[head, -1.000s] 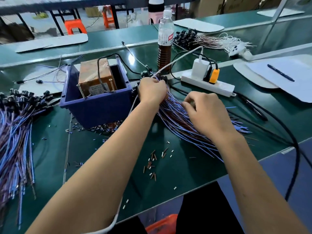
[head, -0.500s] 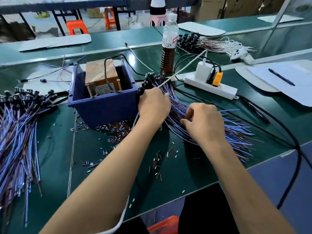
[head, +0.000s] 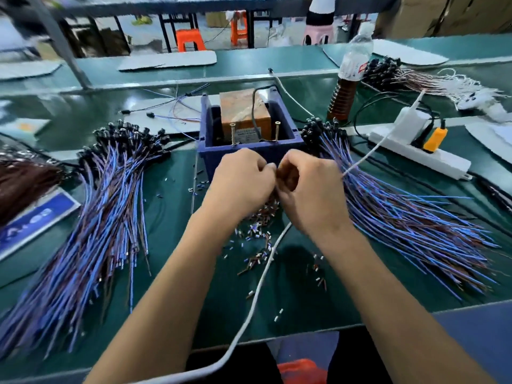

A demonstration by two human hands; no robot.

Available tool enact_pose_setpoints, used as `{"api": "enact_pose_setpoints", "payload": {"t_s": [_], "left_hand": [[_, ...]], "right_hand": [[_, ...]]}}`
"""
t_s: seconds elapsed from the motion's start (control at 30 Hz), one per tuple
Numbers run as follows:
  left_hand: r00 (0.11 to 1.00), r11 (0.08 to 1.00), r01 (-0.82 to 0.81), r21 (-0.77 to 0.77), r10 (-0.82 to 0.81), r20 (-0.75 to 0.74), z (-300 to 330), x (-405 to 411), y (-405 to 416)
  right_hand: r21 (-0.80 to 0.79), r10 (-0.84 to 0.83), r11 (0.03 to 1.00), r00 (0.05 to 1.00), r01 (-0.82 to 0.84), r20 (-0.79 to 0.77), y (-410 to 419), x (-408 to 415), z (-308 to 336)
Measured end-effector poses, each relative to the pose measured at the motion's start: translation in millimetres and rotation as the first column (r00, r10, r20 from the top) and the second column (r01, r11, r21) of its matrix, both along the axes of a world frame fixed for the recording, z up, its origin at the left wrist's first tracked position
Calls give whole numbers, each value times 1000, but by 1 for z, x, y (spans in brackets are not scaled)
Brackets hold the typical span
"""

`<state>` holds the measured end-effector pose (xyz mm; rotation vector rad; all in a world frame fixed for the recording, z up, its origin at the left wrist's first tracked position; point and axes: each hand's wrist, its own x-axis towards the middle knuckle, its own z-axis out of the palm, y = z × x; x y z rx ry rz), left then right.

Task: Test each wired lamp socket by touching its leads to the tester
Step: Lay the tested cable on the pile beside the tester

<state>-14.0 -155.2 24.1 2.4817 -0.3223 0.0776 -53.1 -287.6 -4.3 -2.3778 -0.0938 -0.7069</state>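
Observation:
The tester is an orange-brown block (head: pixel 243 112) with two upright screws (head: pixel 277 131), set in a blue box (head: pixel 250 152). My left hand (head: pixel 241 187) and my right hand (head: pixel 310 198) meet just in front of the box. Both are closed, with the fingertips pinched together where they touch. Whatever lies between the fingers is hidden. A pile of wired lamp sockets (head: pixel 401 214) with black heads and blue and brown leads fans out to the right. A second such pile (head: pixel 102 217) lies to the left.
Cut insulation bits (head: pixel 257 234) litter the green mat below my hands. A white cable (head: pixel 257 295) runs under my right hand toward a power strip (head: pixel 421 153) at the right. A bottle (head: pixel 349 79) stands behind the right pile. A blue label card (head: pixel 36 217) lies at the left.
Both hands have left the right-hand pile and come together in front of the blue box. The view has swung left, showing more of the left pile.

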Motion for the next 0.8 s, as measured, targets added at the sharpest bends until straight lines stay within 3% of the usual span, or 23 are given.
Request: {"api": "enact_pose_setpoints", "payload": {"t_s": [0.13, 0.23, 0.3, 0.4, 0.5, 0.57, 0.63, 0.7, 0.8], "left_hand": [[957, 958, -286, -1, 286, 52, -13, 2, 70], [825, 832, -545, 101, 511, 241, -22, 8, 113], [749, 746, -645, 167, 573, 332, -27, 20, 137], [720, 677, -693, 250, 629, 293, -26, 40, 165], [758, 682, -646, 343, 626, 184, -25, 58, 177], [778, 691, -622, 368, 599, 190, -23, 67, 182], [772, 702, -635, 322, 590, 235, -21, 70, 184], [737, 720, -670, 183, 613, 284, -17, 68, 182], [696, 724, -661, -198, 690, 199, -12, 62, 173]], "right_hand": [[-75, 195, 976, 975, -203, -107, 66, 9, 3], [-129, 315, 917, 884, -377, -344, 120, 25, 2], [-109, 347, 891, 816, -441, -463, 152, 40, -3], [-27, 345, 899, 744, -437, -572, 185, 58, -15], [-150, 263, 893, 763, -423, -590, 195, 70, -27], [-175, 247, 895, 782, -410, -572, 197, 73, -31], [-125, 259, 911, 779, -394, -571, 194, 73, -32], [-59, 283, 921, 763, -386, -581, 190, 71, -32], [112, 378, 916, 738, -385, -559, 185, 68, -32]]}}
